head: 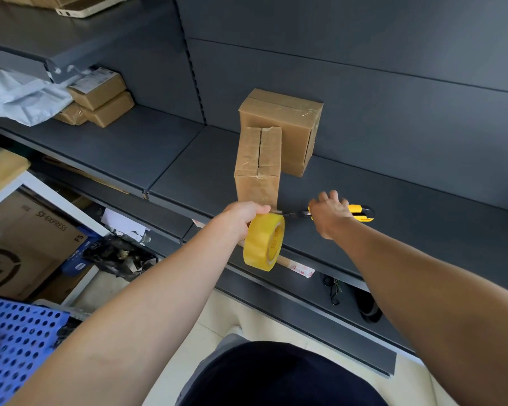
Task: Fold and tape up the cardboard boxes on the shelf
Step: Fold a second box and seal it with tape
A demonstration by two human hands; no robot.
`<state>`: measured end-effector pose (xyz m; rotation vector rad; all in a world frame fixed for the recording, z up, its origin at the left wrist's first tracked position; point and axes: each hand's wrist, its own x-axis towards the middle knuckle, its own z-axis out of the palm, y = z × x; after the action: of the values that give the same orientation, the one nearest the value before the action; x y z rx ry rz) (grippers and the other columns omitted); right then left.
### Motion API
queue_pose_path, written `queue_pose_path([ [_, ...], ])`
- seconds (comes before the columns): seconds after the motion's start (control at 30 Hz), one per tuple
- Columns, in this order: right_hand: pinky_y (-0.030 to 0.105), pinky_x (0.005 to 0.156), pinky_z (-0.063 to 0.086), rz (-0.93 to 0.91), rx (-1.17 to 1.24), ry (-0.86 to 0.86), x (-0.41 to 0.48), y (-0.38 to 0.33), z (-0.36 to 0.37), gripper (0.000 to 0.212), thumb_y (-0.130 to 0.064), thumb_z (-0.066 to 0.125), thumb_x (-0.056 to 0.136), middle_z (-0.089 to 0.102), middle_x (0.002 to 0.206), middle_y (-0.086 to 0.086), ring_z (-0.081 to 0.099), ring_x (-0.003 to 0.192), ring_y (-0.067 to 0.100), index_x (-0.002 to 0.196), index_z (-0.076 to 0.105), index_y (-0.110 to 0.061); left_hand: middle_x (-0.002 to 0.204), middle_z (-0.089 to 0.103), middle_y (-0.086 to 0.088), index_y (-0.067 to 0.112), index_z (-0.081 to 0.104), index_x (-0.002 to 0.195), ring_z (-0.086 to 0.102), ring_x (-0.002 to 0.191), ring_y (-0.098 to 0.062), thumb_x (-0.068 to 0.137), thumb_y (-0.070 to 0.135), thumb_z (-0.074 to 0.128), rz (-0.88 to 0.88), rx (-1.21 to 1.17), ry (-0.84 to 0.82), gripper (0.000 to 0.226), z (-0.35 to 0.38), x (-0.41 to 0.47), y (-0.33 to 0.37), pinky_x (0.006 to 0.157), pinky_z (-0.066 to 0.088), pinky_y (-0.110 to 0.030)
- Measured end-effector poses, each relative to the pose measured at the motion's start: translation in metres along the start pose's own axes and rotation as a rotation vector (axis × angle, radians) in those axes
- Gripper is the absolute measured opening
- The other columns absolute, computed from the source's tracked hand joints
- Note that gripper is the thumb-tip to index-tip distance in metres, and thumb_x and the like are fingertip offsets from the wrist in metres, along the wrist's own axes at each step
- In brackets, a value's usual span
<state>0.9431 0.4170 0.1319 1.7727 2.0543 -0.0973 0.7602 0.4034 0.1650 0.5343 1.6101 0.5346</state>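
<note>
1. Far left, small stacked parcels [100,95] sit half hidden behind grey mailer bags [21,95].
2. My left hand [242,215] grips the yellow tape roll [264,241] at the shelf's [423,206] front edge, fingers curled round its rim.
3. Just behind it, a taped cardboard box [258,168] stands upright against a larger taped box [288,118].
4. My right hand [330,213] covers the yellow-handled scissors [361,213] lying on the shelf, with fingers curled over the handles and the blades barely visible.

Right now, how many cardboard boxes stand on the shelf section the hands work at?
2: a narrow box near the front edge by the left hand, and a larger box right behind it. More could hide behind them.
</note>
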Motion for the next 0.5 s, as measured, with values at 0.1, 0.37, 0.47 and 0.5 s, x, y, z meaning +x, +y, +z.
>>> queue_pose_path([
  [0.1, 0.047, 0.108, 0.029, 0.048, -0.008, -0.117, -0.005, 0.009, 0.015, 0.061, 0.002, 0.060, 0.080, 0.037, 0.133, 0.012, 0.030, 0.125, 0.033, 0.136, 0.038, -0.008, 0.113, 0.063, -0.011, 0.019, 0.061, 0.092, 0.060, 0.106, -0.030, 0.085, 0.018, 0.069, 0.057, 0.056, -0.066, 0.010, 0.013, -0.004, 0.000, 0.095, 0.047, -0.051],
  [0.37, 0.047, 0.110, 0.028, 0.225, 0.101, -0.179, -0.021, 0.058, 0.047, 0.066, 0.004, 0.060, 0.081, 0.038, 0.138, 0.018, 0.031, 0.129, 0.036, 0.138, 0.028, -0.003, 0.079, 0.054, -0.003, 0.019, 0.049, 0.078, 0.052, 0.069, -0.018, 0.095, 0.014, 0.056, 0.198, 0.090, -0.218, 0.019, 0.056, -0.011, -0.003, 0.061, 0.047, -0.031],
  [0.47, 0.043, 0.106, 0.033, 0.260, 0.155, -0.134, -0.025, 0.070, 0.053, 0.062, 0.003, 0.059, 0.081, 0.037, 0.137, 0.018, 0.034, 0.127, 0.035, 0.137, 0.032, -0.002, 0.080, 0.053, -0.004, 0.019, 0.048, 0.077, 0.050, 0.071, -0.018, 0.096, 0.013, 0.054, 0.238, 0.111, -0.208, 0.020, 0.072, -0.012, -0.001, 0.062, 0.045, -0.031],
  [0.5, 0.043, 0.106, 0.033, 0.268, 0.172, -0.122, -0.027, 0.073, 0.054, 0.061, 0.003, 0.059, 0.082, 0.037, 0.137, 0.019, 0.035, 0.128, 0.036, 0.137, 0.032, -0.001, 0.081, 0.053, -0.004, 0.019, 0.049, 0.077, 0.050, 0.072, -0.019, 0.096, 0.014, 0.054, 0.250, 0.120, -0.200, 0.020, 0.078, -0.012, 0.000, 0.062, 0.045, -0.031],
])
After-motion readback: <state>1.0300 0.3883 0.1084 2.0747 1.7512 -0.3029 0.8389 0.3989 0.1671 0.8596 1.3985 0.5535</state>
